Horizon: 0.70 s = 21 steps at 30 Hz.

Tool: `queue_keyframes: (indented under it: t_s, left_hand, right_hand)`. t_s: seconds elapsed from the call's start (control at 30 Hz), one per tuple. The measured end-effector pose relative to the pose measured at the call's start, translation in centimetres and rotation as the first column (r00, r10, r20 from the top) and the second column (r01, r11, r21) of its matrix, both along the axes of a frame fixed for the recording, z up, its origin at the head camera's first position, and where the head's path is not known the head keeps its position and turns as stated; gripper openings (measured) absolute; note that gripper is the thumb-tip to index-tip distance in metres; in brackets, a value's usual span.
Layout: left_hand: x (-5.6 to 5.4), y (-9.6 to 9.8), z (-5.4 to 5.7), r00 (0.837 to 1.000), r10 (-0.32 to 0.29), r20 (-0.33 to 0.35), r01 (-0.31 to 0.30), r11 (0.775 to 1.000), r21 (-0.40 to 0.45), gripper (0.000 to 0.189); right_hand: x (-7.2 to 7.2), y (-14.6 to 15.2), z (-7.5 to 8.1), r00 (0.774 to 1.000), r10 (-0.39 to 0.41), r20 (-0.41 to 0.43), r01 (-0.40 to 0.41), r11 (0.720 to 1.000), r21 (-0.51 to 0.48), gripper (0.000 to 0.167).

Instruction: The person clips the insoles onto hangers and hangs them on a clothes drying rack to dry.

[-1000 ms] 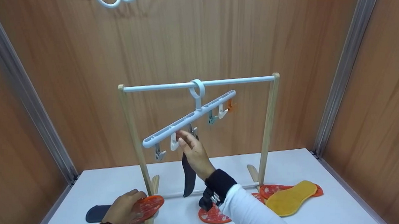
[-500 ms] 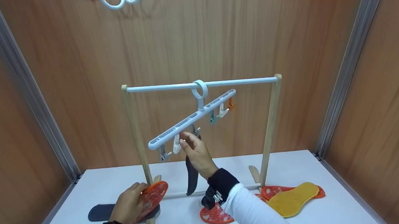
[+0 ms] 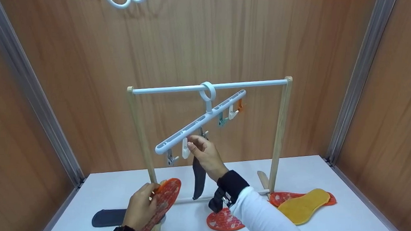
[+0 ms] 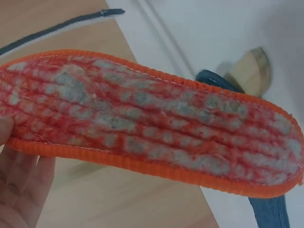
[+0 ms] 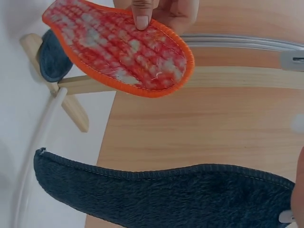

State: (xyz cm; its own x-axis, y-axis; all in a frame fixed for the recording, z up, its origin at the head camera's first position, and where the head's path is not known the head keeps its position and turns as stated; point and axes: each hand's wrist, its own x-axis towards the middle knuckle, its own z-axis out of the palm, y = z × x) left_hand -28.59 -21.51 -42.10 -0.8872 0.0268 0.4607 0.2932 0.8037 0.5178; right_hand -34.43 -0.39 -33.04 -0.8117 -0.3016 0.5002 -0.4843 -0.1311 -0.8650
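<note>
1. Insole (image 4: 152, 121), red and pale with orange edging, is held up at a tilt above the white table (image 3: 126, 190), near the foot of the rack's left post (image 3: 142, 140) and apart from the hanger (image 3: 194, 124).
2. Left hand (image 3: 139, 208) grips that insole, its thumb on the patterned face.
3. Right hand (image 3: 207, 157) pinches at the white clip (image 3: 185, 148) under the hanger's nearer arm.
4. Just behind that hand, a dark insole (image 5: 156, 194) hangs from another clip.
5. The grey clip (image 3: 171, 158) sits at the hanger's near end; the teal clip (image 3: 222, 120) and orange clip (image 3: 240, 105) are on its far arm.
6. The hanger's ring loops round the pale bar (image 3: 165, 90).
7. On the table, a navy insole (image 3: 108, 218) lies beside the left hand, a red insole (image 3: 223, 221) lies below the right wrist, and a yellow insole (image 3: 305, 207) partly covers another red one at the right.
</note>
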Motion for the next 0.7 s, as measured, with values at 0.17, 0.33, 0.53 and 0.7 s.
queue_keyframes:
  t_s: [0.17,0.33,0.53,0.7]
  left_hand:
    - [0.3,1.0,0.4,1.0,-0.01,-0.028,0.011,0.999,0.035,0.027]
    - [0.5,1.7,0.6,0.997,-0.039,-0.065,0.043,0.998,0.056,0.026]
    - [0.5,2.7,0.8,0.996,-0.063,-0.057,0.069,0.99,0.126,0.022]
    - [0.3,3.2,1.0,0.995,-0.08,-0.061,0.092,0.972,0.216,0.021]
  right_hand:
    - [0.0,0.0,0.2,0.999,0.028,0.03,-0.027,0.999,-0.038,0.038]
    - [0.2,-0.3,0.4,0.995,0.059,0.079,-0.052,0.995,-0.088,0.038]
    - [0.1,-0.6,0.6,0.988,0.086,0.131,-0.069,0.989,-0.128,0.032]
    - [0.1,-0.7,0.9,0.982,0.098,0.164,-0.066,0.98,-0.188,0.024]
